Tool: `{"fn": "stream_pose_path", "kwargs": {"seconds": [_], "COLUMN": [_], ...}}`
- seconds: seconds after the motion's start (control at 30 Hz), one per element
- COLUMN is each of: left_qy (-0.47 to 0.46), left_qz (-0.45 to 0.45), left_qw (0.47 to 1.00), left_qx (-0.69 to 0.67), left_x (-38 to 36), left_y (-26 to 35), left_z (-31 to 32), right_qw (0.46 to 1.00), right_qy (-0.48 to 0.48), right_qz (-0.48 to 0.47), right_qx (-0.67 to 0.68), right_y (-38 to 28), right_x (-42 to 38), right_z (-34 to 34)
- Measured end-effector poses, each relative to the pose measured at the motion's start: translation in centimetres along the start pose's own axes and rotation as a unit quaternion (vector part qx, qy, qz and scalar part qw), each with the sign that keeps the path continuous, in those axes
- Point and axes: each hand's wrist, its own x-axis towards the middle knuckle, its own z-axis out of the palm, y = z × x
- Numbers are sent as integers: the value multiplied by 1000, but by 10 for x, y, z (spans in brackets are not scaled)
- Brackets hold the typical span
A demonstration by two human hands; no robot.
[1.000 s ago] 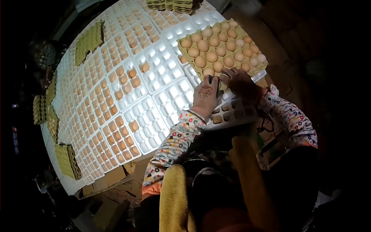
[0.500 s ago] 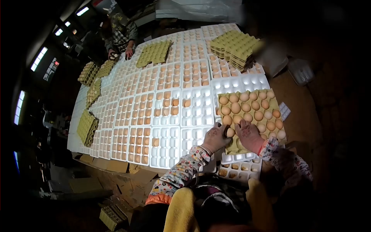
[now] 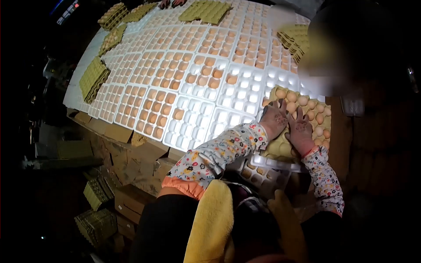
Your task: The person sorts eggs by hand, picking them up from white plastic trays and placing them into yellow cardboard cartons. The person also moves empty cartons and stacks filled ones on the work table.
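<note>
Both my hands, in thin gloves with patterned sleeves, reach over a pulp egg tray (image 3: 284, 142) at the table's right edge. Brown and pale eggs (image 3: 302, 100) sit in its far and right cups, while the near left cups are bare. My left hand (image 3: 275, 119) has its fingers apart and bent down over eggs at the tray's left side. Beside it, my right hand (image 3: 301, 133) stretches spread fingers among the eggs. The palms' undersides are hidden. White plastic trays (image 3: 191, 122) lie left of the egg tray, one holding a single egg (image 3: 178, 114).
Filled white trays (image 3: 155, 113) cover much of the table. Pulp trays stand in stacks at the left (image 3: 94, 79) and far right (image 3: 294, 39). Another person's hands (image 3: 172, 3) show at the far edge. A blurred shape (image 3: 322, 61) blocks the upper right. Cardboard boxes (image 3: 133, 201) stand below.
The head view has shifted, putting the table higher in the picture. My hands have moved farther over the pulp tray, and its near left cups now show bare. A blurred shape has entered at upper right.
</note>
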Motion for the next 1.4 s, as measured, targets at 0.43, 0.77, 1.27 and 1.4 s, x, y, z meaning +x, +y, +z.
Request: {"fn": "stream_pose_path", "kwargs": {"seconds": [0.43,0.77,1.27,1.4], "left_qy": [113,52,162,221], "left_qz": [-188,-90,8,-114], "left_qw": [975,995,960,933], "left_qx": [27,-11,227,-260], "left_x": [-48,16,94,99], "left_y": [-228,-334,-386,-346], "left_z": [-162,-201,-137,-136], "right_qw": [760,959,852,923], "right_qy": [-86,-13,298,259], "right_qz": [151,-83,58,-31], "right_qx": [626,271,427,284], "right_y": [-46,-243,-198,-144], "right_x": [53,252,273,114], "right_z": [-67,11,61,-41]}}
